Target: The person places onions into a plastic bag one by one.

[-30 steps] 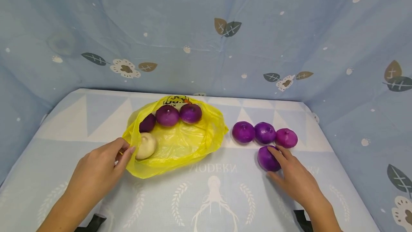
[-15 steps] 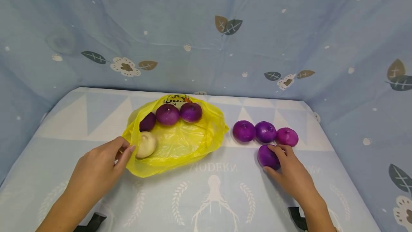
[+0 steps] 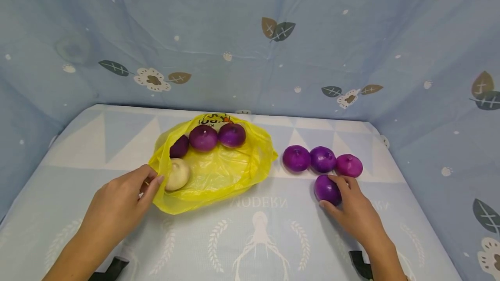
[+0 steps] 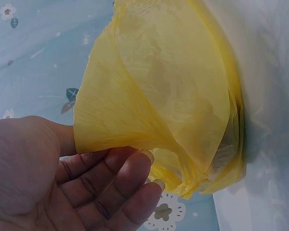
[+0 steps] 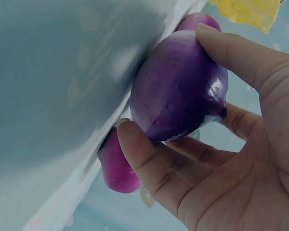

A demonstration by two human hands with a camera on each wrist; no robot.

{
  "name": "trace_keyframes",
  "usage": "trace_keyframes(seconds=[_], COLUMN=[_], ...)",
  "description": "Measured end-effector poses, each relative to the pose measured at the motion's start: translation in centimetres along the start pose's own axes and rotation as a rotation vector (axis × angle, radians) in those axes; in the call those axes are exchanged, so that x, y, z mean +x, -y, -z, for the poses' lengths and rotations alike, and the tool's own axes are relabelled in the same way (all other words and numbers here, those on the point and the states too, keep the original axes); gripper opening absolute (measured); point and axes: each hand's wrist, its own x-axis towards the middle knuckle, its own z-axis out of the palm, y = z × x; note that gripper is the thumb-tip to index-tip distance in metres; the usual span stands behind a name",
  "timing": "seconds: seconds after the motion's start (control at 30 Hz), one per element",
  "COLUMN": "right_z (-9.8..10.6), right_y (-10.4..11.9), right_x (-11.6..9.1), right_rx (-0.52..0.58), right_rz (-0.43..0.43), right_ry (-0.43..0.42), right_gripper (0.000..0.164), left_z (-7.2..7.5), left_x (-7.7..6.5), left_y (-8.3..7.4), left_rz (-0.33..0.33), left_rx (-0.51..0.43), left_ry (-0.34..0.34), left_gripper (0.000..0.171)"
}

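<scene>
Right hand (image 3: 353, 211) had closed round an onion (image 3: 326, 190).
Grasping seemed underway, a lift called for; left hand (image 3: 121, 198) pinched the bag (image 3: 175, 204).

Table (image 3: 187, 246) has a pale blue and white cover (image 3: 66, 190): triangles along the far edge, then flipped "MODERN" lettering (image 3: 259, 203), antlered deer head (image 3: 259, 224) and leafy sprigs (image 3: 217, 240) toward the near edge. Near edge itself out of view. Yellow plastic bag (image 3: 222, 192) lies left of centre, mouth open, back close to the far edge. Right of it, toward the far right corner, a row of three: left onion (image 3: 297, 158), middle onion (image 3: 322, 159), smaller pinker onion (image 3: 349, 165) nearest the right edge. Fourth purple onion (image 3: 325, 189) just in front of the row; looks to be touching the cover.
</scene>
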Motion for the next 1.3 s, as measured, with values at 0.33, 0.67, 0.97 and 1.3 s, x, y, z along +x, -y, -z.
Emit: trace_keyframes(seconds=[0.33, 0.67, 0.97, 1.3], right_z=[0.1, 0.4, 0.6, 1.9], right_y=[0.2, 0.2, 0.8, 2.6], right_x=[0.0, -0.2, -0.6, -1.2], right_rx=[0.034, 0.053, 0.087, 0.074], right_rz=[-0.027, -0.012, 0.022, 0.127], right_ry=[-0.005, 0.0, -0.01, -0.08], right_gripper=[0.076, 0.076, 0.074, 0.072], left_z=[0.2, 0.3, 0.4, 0.4], left_x=[0.0, 0.0, 0.0, -0.1], left_y=[-0.1, -0.1, -0.2, -0.3], left_rz=[0.01, -0.002, 0.002, 0.007], left_rx=[0.002, 0.003, 0.006, -0.002], left_ry=[0.013, -0.008, 0.004, 0.016], left_gripper=[0.014, 0.016, 0.015, 0.015])
